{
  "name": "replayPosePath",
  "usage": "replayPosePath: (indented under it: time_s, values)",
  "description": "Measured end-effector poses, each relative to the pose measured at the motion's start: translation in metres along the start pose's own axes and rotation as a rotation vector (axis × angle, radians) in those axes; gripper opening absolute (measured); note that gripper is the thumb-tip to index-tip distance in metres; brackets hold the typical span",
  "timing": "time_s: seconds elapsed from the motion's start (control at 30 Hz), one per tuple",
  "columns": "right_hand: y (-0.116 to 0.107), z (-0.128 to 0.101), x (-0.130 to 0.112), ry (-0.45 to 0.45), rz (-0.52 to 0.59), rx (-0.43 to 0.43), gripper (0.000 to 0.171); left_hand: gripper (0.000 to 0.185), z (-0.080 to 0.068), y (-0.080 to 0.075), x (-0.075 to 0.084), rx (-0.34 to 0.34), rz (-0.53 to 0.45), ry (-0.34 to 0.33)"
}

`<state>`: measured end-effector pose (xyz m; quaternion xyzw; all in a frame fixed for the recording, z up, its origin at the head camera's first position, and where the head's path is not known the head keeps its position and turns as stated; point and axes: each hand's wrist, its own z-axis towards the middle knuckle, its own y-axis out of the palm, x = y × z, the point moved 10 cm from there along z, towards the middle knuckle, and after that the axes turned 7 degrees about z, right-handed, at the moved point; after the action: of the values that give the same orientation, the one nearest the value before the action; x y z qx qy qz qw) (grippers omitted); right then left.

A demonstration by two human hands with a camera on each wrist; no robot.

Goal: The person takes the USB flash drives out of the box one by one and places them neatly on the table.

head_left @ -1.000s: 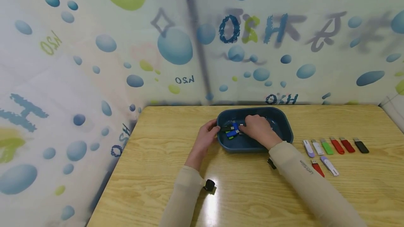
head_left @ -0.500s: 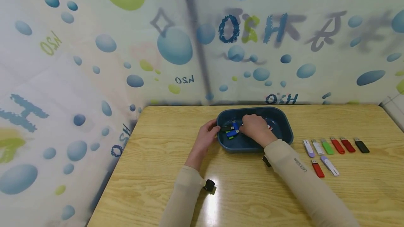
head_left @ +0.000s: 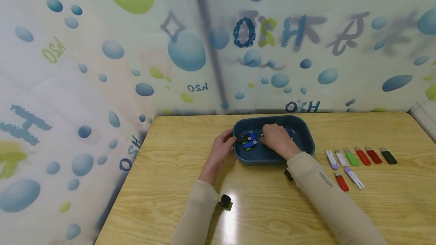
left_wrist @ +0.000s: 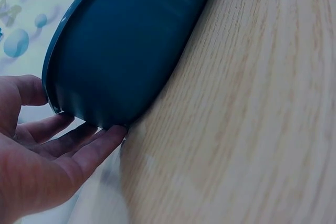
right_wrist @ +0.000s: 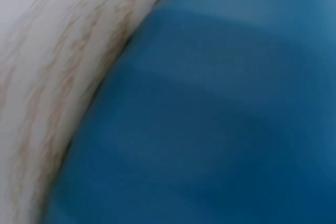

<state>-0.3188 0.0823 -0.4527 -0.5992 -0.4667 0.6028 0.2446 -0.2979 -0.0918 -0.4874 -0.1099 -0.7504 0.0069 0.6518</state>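
Observation:
A dark blue tray (head_left: 304, 139) stands on the wooden table, holding black (head_left: 243, 138), blue (head_left: 250, 141) and green (head_left: 248, 148) USB sticks at its left end. My left hand (head_left: 223, 147) grips the tray's left rim. In the left wrist view its thumb (left_wrist: 25, 89) hooks the rim and its fingers (left_wrist: 84, 148) lie against the tray's outer wall (left_wrist: 121, 51). My right hand (head_left: 275, 138) is inside the tray, knuckles up and fingers curled down. A small silver plug (head_left: 262, 135) pokes out at its fingertips; the rest of that stick is hidden.
Right of the tray lies a row of USB sticks: lilac (head_left: 331, 159), white (head_left: 341, 158), green (head_left: 352, 157), two red (head_left: 363, 156), black (head_left: 388, 156). A red one (head_left: 341, 182) and a lilac one (head_left: 355, 178) lie nearer. A printed curtain (head_left: 190, 52) closes the back and left.
My right hand has shifted a little to the left inside the tray. The left hand has kept its hold on the rim.

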Motion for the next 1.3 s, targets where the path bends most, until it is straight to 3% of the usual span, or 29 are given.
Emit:
replayPosePath:
  time_s: [0.43,0.53,0.7,1.07,1.3]
  values:
    - [-0.018,-0.019,0.006,0.007,0.072,0.048,0.050,0.045,-0.001,-0.001,-0.002,0.006,0.011,-0.017]
    - [-0.023,-0.023,0.007,0.008,0.078,0.078,0.044,0.045,-0.001,0.000,-0.002,0.005,0.010,-0.008]
    - [-0.033,-0.036,0.008,-0.006,0.105,0.138,0.015,0.045,-0.001,0.000,0.000,-0.001,-0.002,0.001]
    - [-0.055,-0.068,0.011,-0.043,0.152,0.235,0.021,0.045,-0.001,0.000,0.001,0.000,-0.016,0.006]
    - [-0.065,-0.086,0.021,-0.037,0.135,0.223,0.022,0.045,-0.001,0.000,-0.001,-0.004,-0.005,-0.003]
